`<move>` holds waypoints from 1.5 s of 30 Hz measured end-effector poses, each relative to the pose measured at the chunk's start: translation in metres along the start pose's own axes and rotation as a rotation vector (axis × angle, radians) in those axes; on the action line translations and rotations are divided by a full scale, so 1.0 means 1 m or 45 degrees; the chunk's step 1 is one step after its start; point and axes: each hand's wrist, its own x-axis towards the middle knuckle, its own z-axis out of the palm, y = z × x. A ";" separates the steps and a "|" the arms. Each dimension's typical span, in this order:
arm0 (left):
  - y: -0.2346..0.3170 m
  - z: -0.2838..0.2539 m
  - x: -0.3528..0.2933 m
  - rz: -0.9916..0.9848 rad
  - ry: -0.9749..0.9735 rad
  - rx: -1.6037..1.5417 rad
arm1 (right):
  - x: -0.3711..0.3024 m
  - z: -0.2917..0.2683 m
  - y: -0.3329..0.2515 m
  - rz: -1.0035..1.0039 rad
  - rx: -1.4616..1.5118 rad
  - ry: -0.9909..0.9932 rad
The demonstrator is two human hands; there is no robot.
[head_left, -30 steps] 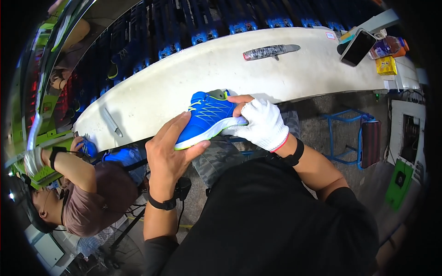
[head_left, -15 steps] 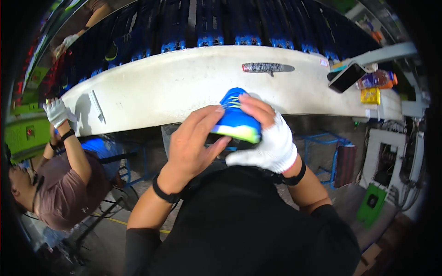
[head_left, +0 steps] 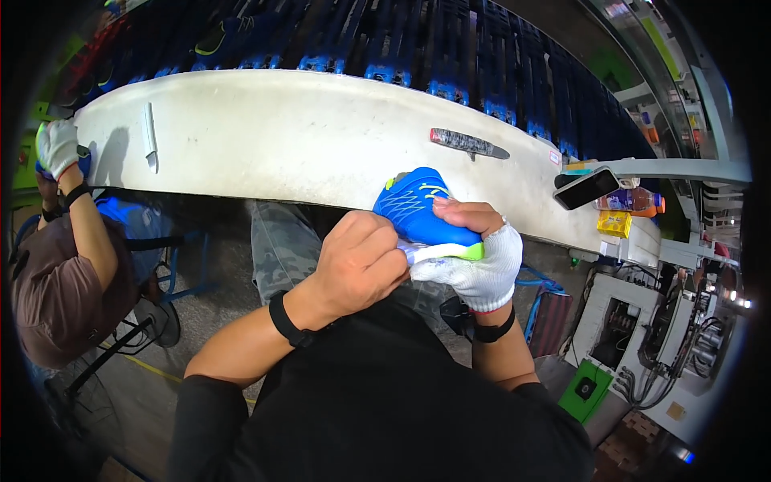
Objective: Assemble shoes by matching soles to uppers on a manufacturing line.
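Observation:
A blue shoe point(head_left: 414, 210) with yellow-green laces and a white and lime sole is held up in front of my body, near the bench edge, turned on its side. My right hand point(head_left: 482, 257), in a white glove with bare fingertips, grips it around one end, thumb on the upper. My bare left hand point(head_left: 361, 261) is closed at the sole's edge, fingers curled against a pale strip there. What lies inside those curled fingers is hidden.
On the white bench point(head_left: 281, 140) lie a knife with a wrapped handle point(head_left: 470, 143) and a white-handled knife point(head_left: 150, 136). A phone point(head_left: 586, 188), a bottle point(head_left: 630, 201) and a yellow box point(head_left: 613, 224) stand right. Beyond runs a dark conveyor point(head_left: 401, 40). A co-worker point(head_left: 76, 281) sits left.
The shoe has turned, its sole now tilted toward my left hand. My left hand has gone from spread along the shoe to curled at the sole edge. The view has swung right.

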 end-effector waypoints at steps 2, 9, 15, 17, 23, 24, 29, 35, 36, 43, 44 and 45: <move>-0.004 0.003 0.000 0.008 0.011 -0.141 | 0.004 -0.004 0.002 -0.071 0.052 -0.105; -0.020 -0.019 0.012 -0.385 -0.321 -0.304 | 0.016 -0.014 0.005 -0.315 0.036 -0.346; -0.035 -0.023 -0.010 -0.605 -0.437 -0.373 | 0.019 -0.009 0.010 -0.328 0.097 -0.332; -0.043 -0.033 -0.016 -0.461 -0.489 -0.114 | 0.014 -0.009 0.022 -0.326 0.345 -0.177; -0.053 -0.076 -0.007 0.022 -0.343 0.187 | 0.005 0.038 0.041 0.154 1.654 0.399; -0.051 -0.088 0.007 0.072 -0.303 0.138 | 0.009 0.032 0.045 0.299 1.222 0.331; -0.045 -0.108 0.057 -0.133 -0.554 0.014 | 0.046 0.043 0.037 -0.025 0.176 -0.187; -0.047 -0.106 0.085 -0.437 -0.728 -0.058 | 0.088 0.070 0.019 -0.035 0.855 -0.214; -0.051 -0.106 0.084 -0.411 -0.719 -0.019 | 0.090 0.073 0.018 -0.027 0.831 -0.219; -0.069 -0.116 0.080 -0.728 -0.655 -0.036 | 0.087 0.121 0.041 -0.014 1.202 0.362; -0.070 -0.118 0.080 -0.750 -0.631 -0.053 | 0.090 0.122 0.038 -0.008 1.206 0.358; -0.073 -0.118 0.078 -0.756 -0.630 -0.053 | 0.094 0.121 0.033 0.068 1.351 0.303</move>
